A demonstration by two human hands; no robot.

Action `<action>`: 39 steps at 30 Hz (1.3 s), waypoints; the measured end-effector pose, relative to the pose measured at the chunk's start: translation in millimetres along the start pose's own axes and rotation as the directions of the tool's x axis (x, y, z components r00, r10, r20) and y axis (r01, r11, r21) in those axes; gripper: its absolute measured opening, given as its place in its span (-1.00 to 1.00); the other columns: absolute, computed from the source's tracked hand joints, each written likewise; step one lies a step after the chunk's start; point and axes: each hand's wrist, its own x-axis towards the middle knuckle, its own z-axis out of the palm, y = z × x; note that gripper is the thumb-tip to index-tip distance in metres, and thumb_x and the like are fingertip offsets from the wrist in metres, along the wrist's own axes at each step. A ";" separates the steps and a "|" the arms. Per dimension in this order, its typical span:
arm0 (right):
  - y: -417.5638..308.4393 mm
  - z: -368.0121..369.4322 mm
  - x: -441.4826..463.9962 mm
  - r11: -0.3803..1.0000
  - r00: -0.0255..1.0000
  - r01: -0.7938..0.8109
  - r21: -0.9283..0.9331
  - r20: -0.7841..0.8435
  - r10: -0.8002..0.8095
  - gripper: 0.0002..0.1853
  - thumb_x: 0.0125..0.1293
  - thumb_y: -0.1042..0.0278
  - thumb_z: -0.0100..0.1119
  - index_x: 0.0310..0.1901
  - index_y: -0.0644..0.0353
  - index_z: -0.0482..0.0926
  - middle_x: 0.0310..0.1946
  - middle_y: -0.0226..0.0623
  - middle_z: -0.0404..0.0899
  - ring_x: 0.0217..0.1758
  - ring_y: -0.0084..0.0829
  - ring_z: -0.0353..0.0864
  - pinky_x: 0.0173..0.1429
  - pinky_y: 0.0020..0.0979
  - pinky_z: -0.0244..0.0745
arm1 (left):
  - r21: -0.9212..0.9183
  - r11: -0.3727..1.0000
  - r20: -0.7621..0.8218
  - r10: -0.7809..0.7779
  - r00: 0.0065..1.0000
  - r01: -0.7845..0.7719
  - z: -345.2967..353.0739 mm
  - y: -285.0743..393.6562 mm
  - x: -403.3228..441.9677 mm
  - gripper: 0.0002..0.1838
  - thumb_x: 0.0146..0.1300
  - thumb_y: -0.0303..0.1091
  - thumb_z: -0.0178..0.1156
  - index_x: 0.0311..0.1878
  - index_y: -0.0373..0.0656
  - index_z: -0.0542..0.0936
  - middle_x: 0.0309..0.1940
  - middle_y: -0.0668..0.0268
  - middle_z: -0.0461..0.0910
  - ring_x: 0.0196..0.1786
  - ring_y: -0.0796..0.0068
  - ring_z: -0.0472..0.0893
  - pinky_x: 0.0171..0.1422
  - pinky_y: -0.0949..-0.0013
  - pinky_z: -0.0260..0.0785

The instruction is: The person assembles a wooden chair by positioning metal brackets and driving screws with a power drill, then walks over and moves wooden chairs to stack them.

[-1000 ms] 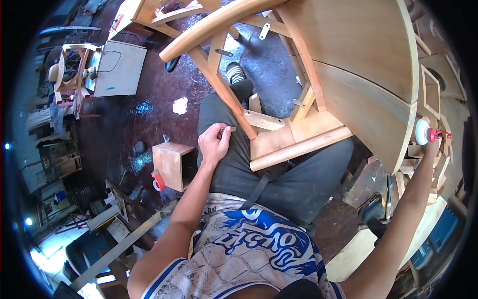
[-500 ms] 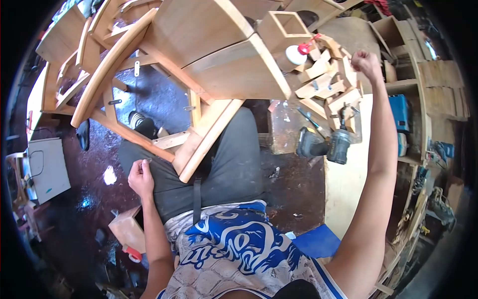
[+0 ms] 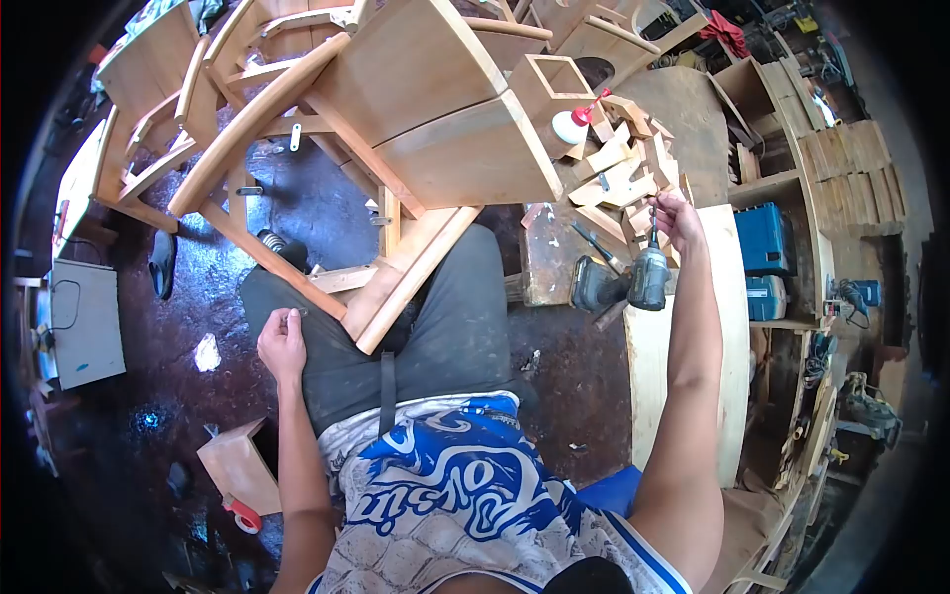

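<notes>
My left hand point(image 3: 282, 342) is closed in a pinch beside my thigh; what its fingertips hold is too small to make out. My right hand point(image 3: 681, 220) is closed at the tip of the bit of a power drill point(image 3: 648, 277). Its fingers are pressed together, and I cannot tell what is between them. The drill lies on the bench point(image 3: 545, 262) with its bit pointing away from me. A wooden chair point(image 3: 450, 148) lies tilted over my lap, one wooden rail resting between my thighs. Small metal brackets point(image 3: 295, 137) are fixed on its frame.
Wood offcuts point(image 3: 618, 178) and a white bottle with a red top point(image 3: 570, 126) are beyond the drill. Blue cases point(image 3: 762, 238) stand in the shelf at right. More chair frames point(image 3: 148, 69) are at far left. A wooden box point(image 3: 240, 467) and red tape roll point(image 3: 242, 516) are on the floor.
My right hand has come down and left, from the right of the offcuts to the drill's bit. My left hand stays pinched by my thigh. The view has shifted slightly.
</notes>
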 end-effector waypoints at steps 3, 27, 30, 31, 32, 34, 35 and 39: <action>2.4 -4.4 6.3 0.999 0.998 -0.006 -0.042 0.061 0.008 -0.86 0.48 0.32 0.11 -0.06 0.15 0.60 -0.24 -0.32 0.73 -0.30 -0.53 0.69 -0.19 -0.51 0.67 | -0.039 0.999 0.004 0.001 1.000 -0.001 0.7 -0.4 -1.8 -0.77 0.35 -0.19 0.29 -0.23 -0.19 0.70 -0.59 0.26 0.58 -0.54 0.43 0.57 -0.35 0.30 0.40; 25.1 -10.3 1.1 0.982 0.986 -0.108 0.154 0.140 0.087 -0.78 0.52 0.23 0.05 -0.10 0.19 0.60 -0.27 -0.24 0.73 -0.28 -0.41 0.73 -0.17 -0.41 0.72 | -0.016 1.000 0.003 0.014 1.000 -0.013 -0.4 -1.3 -2.0 -0.74 0.35 -0.15 0.28 -0.21 -0.17 0.70 -0.56 0.23 0.62 -0.50 0.37 0.61 -0.33 0.27 0.42; 24.0 -11.0 -4.6 0.982 0.985 -0.138 0.127 0.120 0.123 -0.72 0.52 0.18 0.06 -0.03 0.23 0.59 -0.25 -0.21 0.74 -0.27 -0.42 0.74 -0.15 -0.41 0.72 | -0.005 1.000 0.030 0.013 0.999 -0.013 -0.8 -0.8 -2.0 -0.72 0.39 -0.14 0.27 -0.21 -0.19 0.68 -0.57 0.26 0.61 -0.50 0.43 0.59 -0.31 0.29 0.40; 23.6 -13.4 -7.3 0.981 0.983 -0.155 0.115 0.113 0.142 -0.73 0.52 0.19 0.06 -0.03 0.22 0.60 -0.24 -0.22 0.74 -0.27 -0.44 0.74 -0.14 -0.44 0.71 | -0.002 1.000 0.027 0.022 0.999 -0.022 -1.4 0.1 -2.4 -0.72 0.39 -0.14 0.27 -0.21 -0.19 0.68 -0.57 0.26 0.61 -0.50 0.44 0.59 -0.32 0.29 0.40; 24.8 -14.3 -9.9 0.980 0.981 -0.172 0.103 0.106 0.161 -0.74 0.52 0.20 0.06 -0.02 0.21 0.61 -0.22 -0.24 0.74 -0.26 -0.46 0.74 -0.13 -0.46 0.70 | 0.001 1.000 0.025 0.030 0.999 -0.030 -1.6 0.7 -2.5 -0.73 0.39 -0.14 0.26 -0.21 -0.19 0.68 -0.58 0.26 0.60 -0.50 0.45 0.59 -0.32 0.30 0.40; 36.5 -23.0 -18.5 0.987 0.989 -0.109 0.116 0.117 0.095 -0.74 0.51 0.23 0.06 0.01 0.20 0.61 -0.19 -0.25 0.73 -0.23 -0.47 0.74 -0.13 -0.49 0.69 | -0.021 0.999 0.017 0.029 0.999 -0.028 -0.6 -1.0 -3.2 -0.76 0.37 -0.17 0.27 -0.21 -0.17 0.69 -0.57 0.26 0.60 -0.50 0.43 0.59 -0.32 0.29 0.40; 46.8 -33.5 -19.8 0.991 0.991 -0.043 0.127 0.129 0.026 -0.75 0.51 0.25 0.06 0.03 0.20 0.61 -0.15 -0.25 0.73 -0.20 -0.49 0.74 -0.12 -0.52 0.68 | -0.046 0.999 0.006 0.025 1.000 -0.024 -0.9 -2.6 -4.2 -0.79 0.35 -0.20 0.28 -0.21 -0.16 0.70 -0.57 0.26 0.61 -0.51 0.41 0.59 -0.32 0.28 0.41; 85.6 -46.4 -75.0 0.996 0.966 0.079 0.029 0.246 -0.084 -0.53 0.37 0.56 0.03 0.31 0.29 0.48 0.04 -0.25 0.67 -0.01 -0.46 0.69 0.02 -0.51 0.60 | -0.049 0.998 0.036 -0.024 0.999 0.025 -2.7 -6.7 -7.6 -0.81 0.35 -0.24 0.27 -0.20 -0.16 0.70 -0.57 0.28 0.59 -0.51 0.46 0.57 -0.33 0.31 0.39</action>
